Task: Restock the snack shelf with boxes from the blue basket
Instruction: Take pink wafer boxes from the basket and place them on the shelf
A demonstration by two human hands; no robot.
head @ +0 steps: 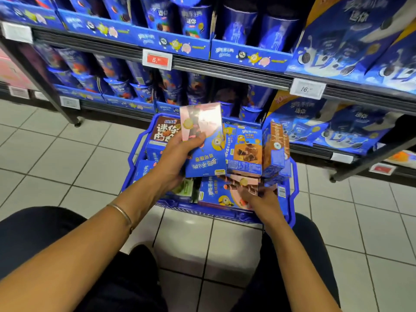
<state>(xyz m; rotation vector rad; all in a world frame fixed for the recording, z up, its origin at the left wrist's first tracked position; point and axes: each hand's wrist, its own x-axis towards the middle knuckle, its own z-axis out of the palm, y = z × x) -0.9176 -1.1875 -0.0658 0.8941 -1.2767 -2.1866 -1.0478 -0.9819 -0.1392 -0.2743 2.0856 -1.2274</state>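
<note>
Over the blue basket (293,176), left hand (177,154) grips a pink-and-blue box (202,131); right hand (261,199) clasps a second box (216,192) lying inside.

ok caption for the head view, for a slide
Left hand holds a snack box over the blue basket; right hand grips a second box inside.

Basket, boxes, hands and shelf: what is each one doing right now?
blue basket: on the floor, full of boxes.
held box: lifted above the basket.
left hand: grips the held box.
right hand: down in the basket, fingers on the flat box; grip unclear.
flat box: lying in the basket.
snack shelf: stocked with blue packs.
</note>
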